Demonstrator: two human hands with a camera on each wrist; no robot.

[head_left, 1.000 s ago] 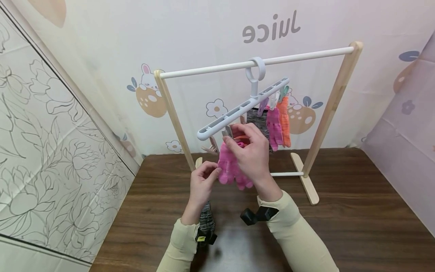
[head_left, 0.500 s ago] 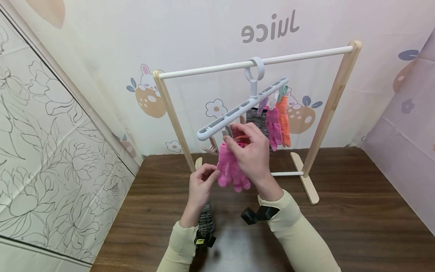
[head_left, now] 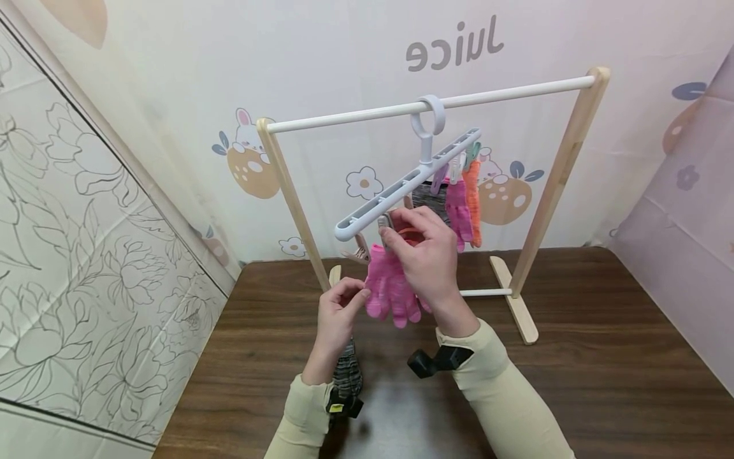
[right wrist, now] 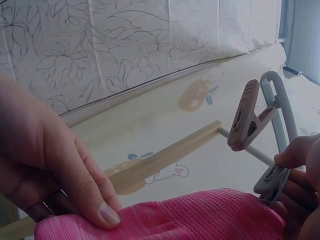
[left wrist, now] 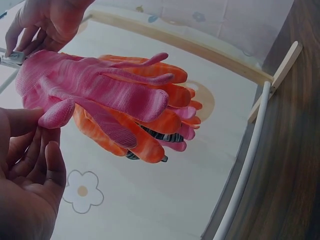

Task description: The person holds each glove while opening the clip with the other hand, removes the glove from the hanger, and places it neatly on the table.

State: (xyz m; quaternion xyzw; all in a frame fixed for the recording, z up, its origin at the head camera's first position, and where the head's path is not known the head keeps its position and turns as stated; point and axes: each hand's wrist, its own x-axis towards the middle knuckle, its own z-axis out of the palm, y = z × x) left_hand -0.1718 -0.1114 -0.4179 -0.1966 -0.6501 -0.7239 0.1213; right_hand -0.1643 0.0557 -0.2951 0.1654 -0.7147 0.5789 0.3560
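A pink knitted glove (head_left: 390, 287) hangs fingers down below the grey hanger (head_left: 378, 207). My right hand (head_left: 427, 252) pinches a grey clothespin (right wrist: 272, 182) at the glove's cuff; whether its jaws bite the fabric I cannot tell. The left hand (head_left: 338, 312) holds the glove's left edge between thumb and finger, and in the left wrist view it grips near the glove's thumb. Behind the pink glove, an orange glove (left wrist: 150, 145) shows in that view. A beige clothespin (right wrist: 247, 120) dangles from the hanger's near end with nothing in it.
A wooden rack with a white rod (head_left: 355, 116) carries the hanger. Farther along it, a dark striped glove (head_left: 430, 201), a pink one (head_left: 459, 210) and an orange one (head_left: 473, 197) hang from clips. A dark striped knit piece (head_left: 348, 373) lies on the table beside my left forearm.
The pink glove has turned flatter toward the head camera and its fingers hang slightly lower. The hanger has swung a little, its far end shifting left. Both hands keep their hold.
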